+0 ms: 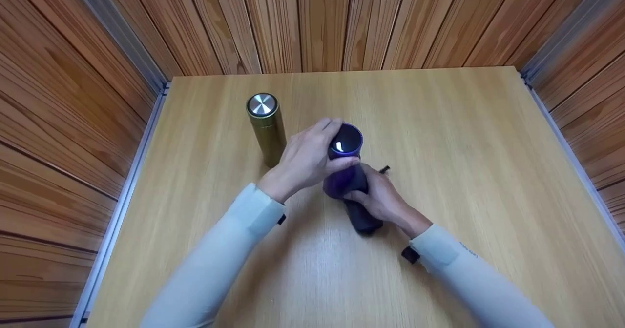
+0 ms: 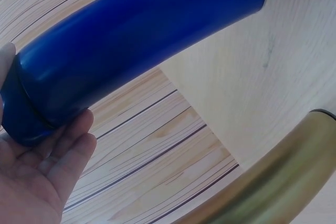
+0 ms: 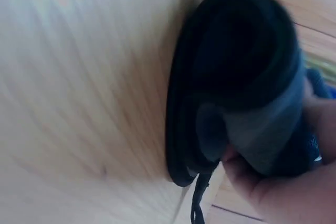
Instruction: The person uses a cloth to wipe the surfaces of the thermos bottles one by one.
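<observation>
A glossy blue-purple thermos bottle (image 1: 339,184) stands tilted mid-table, with a dark shiny lid top. My left hand (image 1: 305,154) grips it around the lid end, thumb on the near side. In the left wrist view the long blue bottle body (image 2: 131,35) runs up from my left fingers. My right hand (image 1: 383,198) holds a dark rolled or folded piece of fabric (image 3: 257,61) with a thin black cord (image 3: 197,198). That fabric lies against the bottle's side; part of it hangs below the hand. The bottle's base is partly hidden.
An olive-gold thermos bottle (image 1: 266,133) with a silver lid top stands upright to the left, close to my left hand. The light wooden table (image 1: 464,147) is bounded by wood-plank walls (image 1: 322,23) with grey metal corner posts.
</observation>
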